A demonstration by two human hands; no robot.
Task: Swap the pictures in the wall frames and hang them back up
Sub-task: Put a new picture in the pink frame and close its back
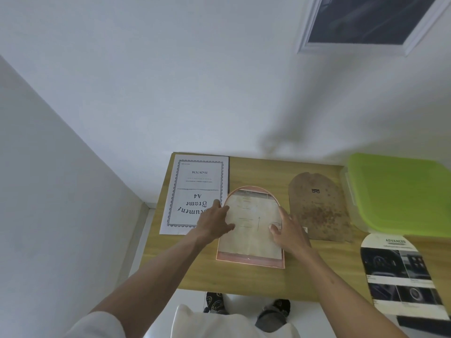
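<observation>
L hand (214,222) and R hand (289,231), fingers relaxed and flat, are pressing a sheet (251,223) into the arched pink frame (251,262) mid-worktop (244,279). Backing board (317,206) is lying off, just right; arched printed picture (400,272) far right, A4 insert (195,193) left. Est. mid-task: closing up and rehanging are still pending.

Both bare forearms reach forward and converge on the arched frame (251,228). The left hand (214,224) lies at the frame's left edge, fingers fairly straight and spread, thumb laid onto the frame's face. The right hand (290,231) lies at the frame's right edge, fingers extended along it, thumb bent inward onto the face. White short sleeves show at the upper arms. Two feet stand below, under the near edge.
</observation>
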